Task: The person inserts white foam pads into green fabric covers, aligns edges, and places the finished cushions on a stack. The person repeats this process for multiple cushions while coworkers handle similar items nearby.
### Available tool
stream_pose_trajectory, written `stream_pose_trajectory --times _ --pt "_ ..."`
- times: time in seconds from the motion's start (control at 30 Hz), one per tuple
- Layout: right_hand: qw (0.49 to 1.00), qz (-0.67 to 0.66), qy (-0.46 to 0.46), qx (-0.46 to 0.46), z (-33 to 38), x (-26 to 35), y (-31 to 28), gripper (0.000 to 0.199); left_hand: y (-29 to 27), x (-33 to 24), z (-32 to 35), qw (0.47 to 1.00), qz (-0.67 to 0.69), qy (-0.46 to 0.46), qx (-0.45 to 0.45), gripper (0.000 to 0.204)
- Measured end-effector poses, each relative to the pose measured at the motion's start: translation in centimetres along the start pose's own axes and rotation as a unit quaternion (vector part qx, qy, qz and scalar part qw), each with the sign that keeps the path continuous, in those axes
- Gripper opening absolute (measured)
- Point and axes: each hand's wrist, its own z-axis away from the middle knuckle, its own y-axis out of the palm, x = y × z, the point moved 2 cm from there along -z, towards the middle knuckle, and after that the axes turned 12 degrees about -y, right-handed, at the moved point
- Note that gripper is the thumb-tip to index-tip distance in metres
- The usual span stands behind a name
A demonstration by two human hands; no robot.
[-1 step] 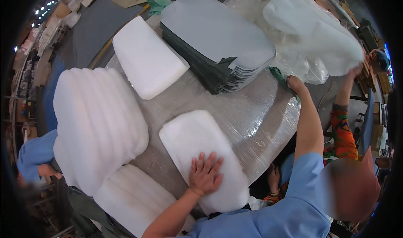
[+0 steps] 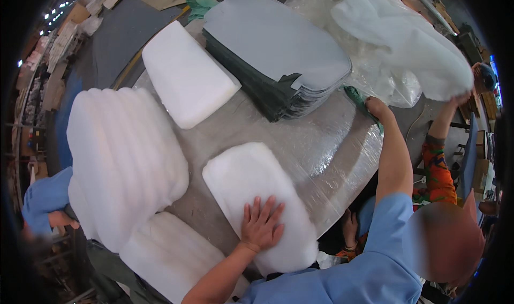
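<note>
head view, looking down on a round table wrapped in clear plastic film (image 2: 332,143), with the work judged only part way along. largest, at left of the frame, a tall stack of white fluffy padding sheets (image 2: 126,159) hangs over the table edge, with a second white padding pile (image 2: 171,256) below it at lower left. at upper centre lies a fanned stack of grey, rounded fabric panels with dark green undersides (image 2: 278,57); at upper right, a heap of loose white wadding in clear plastic bags (image 2: 396,41). a thick white foam block (image 2: 184,73) sits at upper left of the table, apart from the rest. at lower centre, one rounded white padding pad (image 2: 257,197) lies alone on the film, and the left hand (image 2: 261,224) rests flat on its near end, fingers spread, gripping nothing. the right hand (image 2: 377,110) reaches to the right rim, closed around a strip of green fabric (image 2: 357,98) just beside the grey stack. one pad is laid out; the stacks look barely drawn down. other people stand at the right and left edges.
</note>
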Motion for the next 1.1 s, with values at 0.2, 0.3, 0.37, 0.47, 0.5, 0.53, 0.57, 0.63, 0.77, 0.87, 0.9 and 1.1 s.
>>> stream_pose_trajectory --times 0.2,0.3,0.37,0.47,0.5,0.53,0.57,0.63,0.77,0.87,0.9,1.1 --pt "0.986 0.164 0.017 0.010 -2.5 -6.8 -0.2 0.043 0.5 0.9 -0.7 0.998 0.022 0.049 -0.011 0.059" --pt "0.978 0.207 0.005 -0.003 -6.4 -3.1 0.3 0.052 0.8 1.0 0.4 0.999 0.043 0.006 -0.019 0.062" --pt "0.989 0.076 0.103 -0.077 -3.7 -1.6 1.7 0.056 0.7 0.8 0.1 1.000 0.012 0.019 -0.003 0.063" --pt "0.965 -0.011 0.152 -0.215 0.0 3.7 2.6 0.059 0.8 0.5 0.2 1.000 -0.005 0.014 -0.009 0.065" --pt "0.950 -0.022 0.157 -0.269 1.4 5.5 2.6 0.060 0.7 0.6 0.2 1.000 0.003 0.008 -0.003 0.066" --pt "0.946 0.002 0.153 -0.286 2.5 6.7 2.4 0.061 0.7 0.6 0.2 1.000 0.016 0.009 0.004 0.067" --pt "0.939 0.027 0.154 -0.305 3.7 7.2 2.4 0.063 0.6 0.5 0.2 0.999 0.030 0.015 0.012 0.068" --pt "0.925 0.049 0.139 -0.351 6.0 9.0 3.4 0.065 0.5 0.4 0.1 0.999 0.036 0.020 0.001 0.067" --pt "0.880 -0.052 -0.022 -0.471 12.4 16.1 8.0 0.069 0.1 -0.2 -0.2 0.999 0.011 0.023 0.023 0.070" --pt "0.855 -0.151 -0.176 -0.463 20.4 23.1 11.4 0.070 0.2 -0.2 0.1 0.999 -0.023 0.022 0.003 0.072" --pt "0.871 -0.172 -0.195 -0.417 23.5 24.6 12.7 0.070 -0.1 -0.4 0.2 0.999 -0.039 0.023 0.017 0.072" --pt "0.951 -0.156 -0.204 -0.172 40.9 24.1 16.6 0.068 -2.1 -1.7 0.8 0.994 -0.076 0.017 0.076 0.077"
